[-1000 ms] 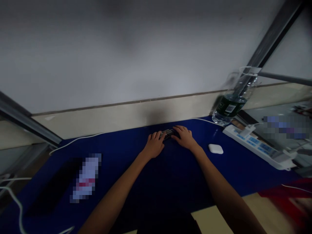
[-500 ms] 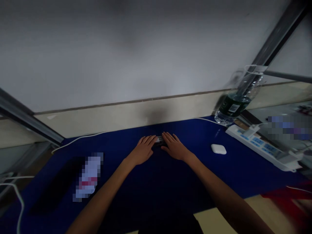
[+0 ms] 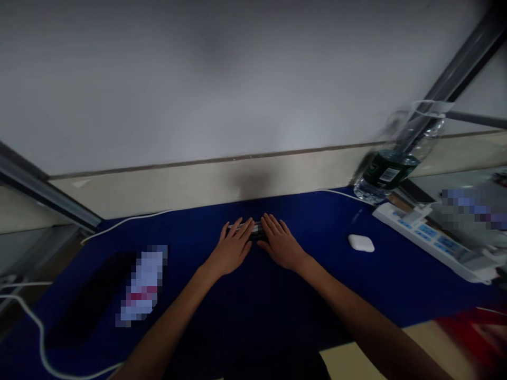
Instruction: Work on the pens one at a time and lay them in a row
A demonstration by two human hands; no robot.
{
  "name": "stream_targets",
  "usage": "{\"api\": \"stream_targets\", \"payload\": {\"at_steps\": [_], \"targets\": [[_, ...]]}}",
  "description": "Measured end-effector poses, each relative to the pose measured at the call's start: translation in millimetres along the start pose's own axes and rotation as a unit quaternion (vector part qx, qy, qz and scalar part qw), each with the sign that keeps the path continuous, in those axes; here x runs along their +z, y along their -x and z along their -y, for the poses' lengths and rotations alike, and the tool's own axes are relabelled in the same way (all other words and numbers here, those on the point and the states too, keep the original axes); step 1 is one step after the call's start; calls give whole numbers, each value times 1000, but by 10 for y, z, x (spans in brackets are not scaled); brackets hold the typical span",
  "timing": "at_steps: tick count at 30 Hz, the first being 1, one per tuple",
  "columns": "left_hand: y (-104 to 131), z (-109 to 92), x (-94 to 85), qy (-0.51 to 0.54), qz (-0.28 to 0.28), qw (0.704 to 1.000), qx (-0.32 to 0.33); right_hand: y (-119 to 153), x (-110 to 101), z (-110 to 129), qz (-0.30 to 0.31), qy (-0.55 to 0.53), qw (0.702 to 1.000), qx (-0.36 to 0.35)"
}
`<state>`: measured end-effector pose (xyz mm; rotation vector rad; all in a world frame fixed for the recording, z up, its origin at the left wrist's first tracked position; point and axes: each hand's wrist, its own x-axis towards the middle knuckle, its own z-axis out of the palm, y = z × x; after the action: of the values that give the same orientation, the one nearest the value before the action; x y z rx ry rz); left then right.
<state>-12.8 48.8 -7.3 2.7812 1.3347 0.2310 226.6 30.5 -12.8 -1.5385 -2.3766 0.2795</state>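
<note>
Landmark: the blue mat (image 3: 301, 295) that covers the desk; every place below is told from it.
Left hand (image 3: 231, 248): lies palm down on the far middle of the mat, fingers stretched flat and close together, tips laid on the near left part of a small dark object. It grips nothing; the flat pose looks like pressing or steadying rather than lifting.
Right hand (image 3: 280, 244): mirrors it just beside, palm down, fingers spread a little, tips on the right part of the same object. Also flat and open, closed around nothing.
Small dark object (image 3: 256, 230): sits on the mat between the two sets of fingertips, near the mat's far edge by the wall. It shows pale stripes, but it is too blurred and covered to name. Both hands meet over it, so it seems held in place from two sides.
White case (image 3: 360, 243): rests alone on the mat's right part, well apart from the hands.
Water bottle (image 3: 396, 161): stands at the mat's far right corner, tilted by the lens.
Power strip (image 3: 431, 243): lies just off the mat's right edge.
White cable (image 3: 130, 219): runs along the mat's far left edge.
Dark flat thing (image 3: 89, 301): on the mat's left part, beside a blurred patch.
</note>
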Motion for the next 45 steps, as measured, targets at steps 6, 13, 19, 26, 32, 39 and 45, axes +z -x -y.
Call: {"api": "stream_targets", "payload": {"at_steps": [6,13,19,26,32,39,45], "targets": [[-15,-22,96,14,-46,999,-26,4,27,49,-20,7,999,-25],[85,103,118,32,-56,993,-95,10,4,76,-6,-1,1000,-25],[147,134,105,31,-47,993,-99,18,15,77,-12,2,1000,-16],[193,114,89,31,-45,994,-97,52,15,114,-32,0,999,-18],[202,78,62,37,-37,994,-99,78,25,117,-33,-6,999,-17],[225,77,77,47,-37,992,-114,85,8,114,-41,-1,999,-29],[238,79,74,46,-46,993,-103,98,18,111,-70,35,996,-51]]}}
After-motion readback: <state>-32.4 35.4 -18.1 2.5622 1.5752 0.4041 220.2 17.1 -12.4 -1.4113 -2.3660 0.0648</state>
